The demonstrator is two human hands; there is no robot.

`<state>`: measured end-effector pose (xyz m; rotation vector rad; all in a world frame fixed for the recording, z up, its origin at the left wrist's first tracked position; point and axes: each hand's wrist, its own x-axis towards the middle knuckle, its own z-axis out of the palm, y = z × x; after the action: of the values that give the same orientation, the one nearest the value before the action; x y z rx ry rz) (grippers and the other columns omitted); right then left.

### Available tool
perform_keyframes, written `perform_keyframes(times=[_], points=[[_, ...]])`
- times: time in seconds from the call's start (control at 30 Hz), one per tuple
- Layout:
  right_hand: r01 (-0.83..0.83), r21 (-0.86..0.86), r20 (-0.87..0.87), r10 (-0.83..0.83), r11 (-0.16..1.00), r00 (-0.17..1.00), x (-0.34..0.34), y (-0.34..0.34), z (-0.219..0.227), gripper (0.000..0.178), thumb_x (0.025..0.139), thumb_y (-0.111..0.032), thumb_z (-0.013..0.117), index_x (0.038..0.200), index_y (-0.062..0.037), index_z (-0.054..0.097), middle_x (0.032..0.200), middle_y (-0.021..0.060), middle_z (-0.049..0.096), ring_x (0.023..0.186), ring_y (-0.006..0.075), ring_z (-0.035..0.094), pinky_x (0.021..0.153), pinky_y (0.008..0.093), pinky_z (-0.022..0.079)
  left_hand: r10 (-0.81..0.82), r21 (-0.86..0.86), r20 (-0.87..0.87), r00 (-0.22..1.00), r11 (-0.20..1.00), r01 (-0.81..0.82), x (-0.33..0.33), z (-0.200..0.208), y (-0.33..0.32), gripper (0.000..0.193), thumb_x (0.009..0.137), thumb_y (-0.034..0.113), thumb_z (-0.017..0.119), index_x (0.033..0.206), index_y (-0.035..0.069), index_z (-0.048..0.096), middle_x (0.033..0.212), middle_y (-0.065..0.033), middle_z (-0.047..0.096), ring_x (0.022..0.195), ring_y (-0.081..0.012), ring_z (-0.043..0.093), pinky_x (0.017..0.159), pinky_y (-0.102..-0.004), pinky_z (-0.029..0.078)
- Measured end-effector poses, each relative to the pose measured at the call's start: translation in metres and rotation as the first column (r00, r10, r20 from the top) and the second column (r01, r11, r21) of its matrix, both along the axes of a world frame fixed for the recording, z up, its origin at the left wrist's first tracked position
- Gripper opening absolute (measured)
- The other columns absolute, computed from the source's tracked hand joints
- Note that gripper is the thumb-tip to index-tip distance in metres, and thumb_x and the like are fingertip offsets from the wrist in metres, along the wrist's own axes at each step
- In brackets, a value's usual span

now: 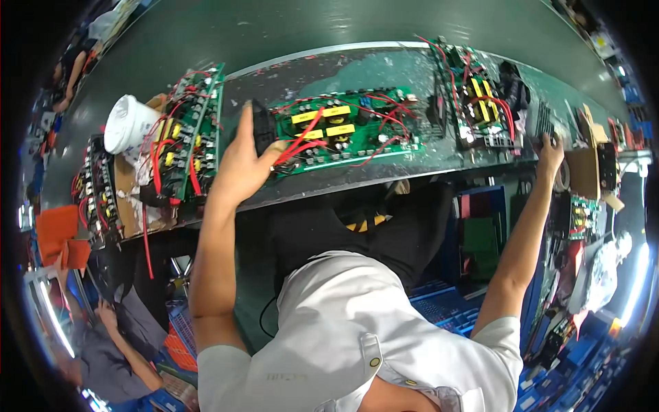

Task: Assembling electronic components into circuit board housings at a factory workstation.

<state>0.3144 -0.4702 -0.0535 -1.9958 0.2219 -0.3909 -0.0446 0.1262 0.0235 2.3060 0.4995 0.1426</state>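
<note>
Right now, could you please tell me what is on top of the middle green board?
Yellow blocks and red wires sit on the middle green board; surface beneath them is covered and cannot be seen.

Circuit board (362,129) (green) on bench (388,69).

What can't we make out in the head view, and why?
Head view:
Left hand: remaining fingers hidden by its thumb and back; grip on the black part unclear.
Right hand: fingertips too small and blurred to tell what they hold, if anything.
Gray-shirted co-worker, lower left: partly cut off by the dark fisheye rim.
</note>
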Motion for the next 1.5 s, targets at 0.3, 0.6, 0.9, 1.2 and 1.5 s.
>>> perform_keyframes(times=[0.3,0.6,0.9,1.2,1.5], points=[[0.498,-0.595,0.673,0.053,0.631,0.738,-0.065,0.062,0.005,0.042,0.091,-0.026,0.065,0.120,0.0042,0.064,0.116,0.0235,0.066,0.108,0.0392,0.061,0.099,0.0461,0.044,0.000,0.079,-0.137,0.991,0.997,0.010,0.016,0.024,-0.002,0.104,0.071,0.018,0.070,0.152,0.001,0.007,0.090,-0.0339,0.065,0.087,-0.0500,0.065,0.081,-0.0537,0.051],[0.397,-0.426,0.549,-0.117,0.813,0.828,-0.075,0.090,-0.067,0.042,0.094,-0.015,0.060,0.128,0.0087,0.054,0.123,0.0255,0.058,0.116,0.0357,0.053,0.104,0.0433,0.038,-0.184,0.369,0.130,0.974,0.921,0.125,0.094,0.114,0.068,0.071,0.071,0.025,0.072,0.139,0.012,0.052,0.135,-0.0151,0.058,0.119,-0.0331,0.060,0.100,-0.0390,0.048],[0.346,-0.223,0.439,-0.223,0.911,0.870,-0.095,0.123,-0.041,0.045,0.093,-0.011,0.060,0.134,0.0047,0.049,0.132,0.0214,0.051,0.127,0.0337,0.045,0.110,0.0406,0.032,0.156,-0.013,0.250,0.956,0.987,-0.158,0.275,0.041,0.251,0.083,0.086,0.016,0.074,0.151,-0.005,0.025,0.117,-0.0168,0.063,0.096,-0.0211,0.064,0.081,-0.0321,0.053],[-0.128,-0.045,0.071,0.130,0.991,0.989,-0.147,0.103,0.061,0.036,0.090,-0.016,0.071,0.122,-0.0031,0.062,0.115,0.0117,0.062,0.107,0.0209,0.061,0.093,0.0331,0.047,0.073,0.589,-0.118,0.990,0.808,0.010,0.285,0.020,0.229,0.088,0.076,0.020,0.076,0.149,0.003,0.031,0.133,-0.0286,0.055,0.121,-0.0421,0.056,0.102,-0.0444,0.045],[-0.507,-0.613,-0.125,0.559,0.607,0.820,-0.145,0.122,0.078,0.046,0.071,-0.001,0.077,0.114,-0.0101,0.063,0.130,0.0136,0.051,0.119,0.0336,0.053,0.099,0.0399,0.045,-0.527,0.309,0.134,0.839,0.827,0.470,0.124,0.101,-0.039,0.051,0.083,0.018,0.074,0.130,0.003,0.058,0.129,-0.0163,0.061,0.119,-0.0288,0.059,0.101,-0.0380,0.045]])
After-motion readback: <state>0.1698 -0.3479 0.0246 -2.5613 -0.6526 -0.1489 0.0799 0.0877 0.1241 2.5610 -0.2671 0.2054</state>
